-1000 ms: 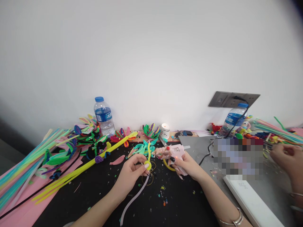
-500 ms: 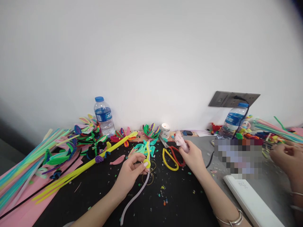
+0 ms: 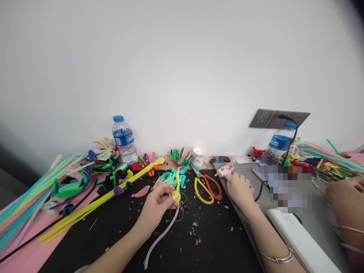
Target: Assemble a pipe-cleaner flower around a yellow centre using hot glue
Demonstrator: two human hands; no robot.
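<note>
Between thumb and fingers, my left hand [image 3: 160, 201] pinches a yellow pipe-cleaner coil [image 3: 176, 195]. A pale lilac pipe cleaner [image 3: 160, 239] trails from it toward me, and a yellow strand rises above it. My right hand [image 3: 241, 191] is closed round the grip of a pale pink hot glue gun [image 3: 226, 172], whose nozzle points left over the edge of the grey mat. Red-and-yellow-handled scissors [image 3: 206, 187] lie between my hands, blades toward the wall. Just beyond my left fingers are turquoise pipe-cleaner petals [image 3: 170, 177].
A lit candle [image 3: 198, 156] stands by the wall, near the scissor blades. Yellow pipe cleaners [image 3: 99, 201] lie at left, with a water bottle [image 3: 124, 140] behind. A white power strip [image 3: 301, 242] and a phone [image 3: 260, 176] lie right, near another person's hand [image 3: 345, 197].
My right hand has moved right with the glue gun and lowered it to the grey mat, away from the scissors. My left hand keeps its pinch in the same place.
</note>
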